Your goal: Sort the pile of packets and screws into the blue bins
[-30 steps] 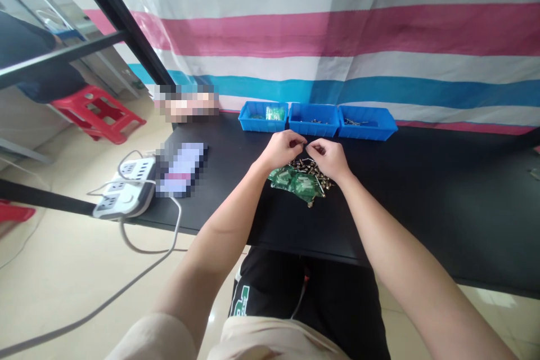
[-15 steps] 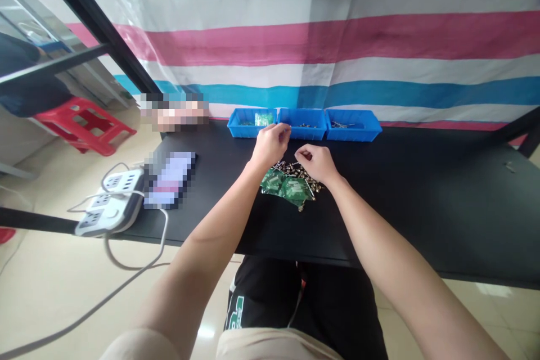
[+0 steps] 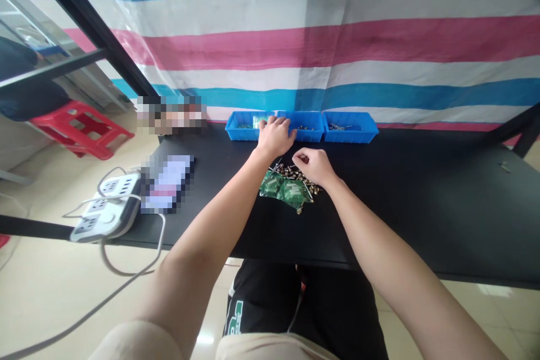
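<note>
My left hand is over the near edge of the middle blue bin, its fingers apart and nothing visible in them. A few small metal pieces lie in that bin. Over the far side of a pile of small brass-coloured metal parts, my right hand has its fingers pinched together; whatever they hold is hidden. Green-printed plastic packets lie at the front of the pile, with thin metal pins among the parts.
The left blue bin holds green packets, and the right blue bin holds long thin metal pieces. On the table's left side are a blurred phone and a power strip with cables. A red stool stands beyond, near a seated person.
My left hand has opened from a pinch and spread its fingers at the middle bin. My right hand stays pinched over the pile, almost unmoved. The view has shifted slightly.
</note>
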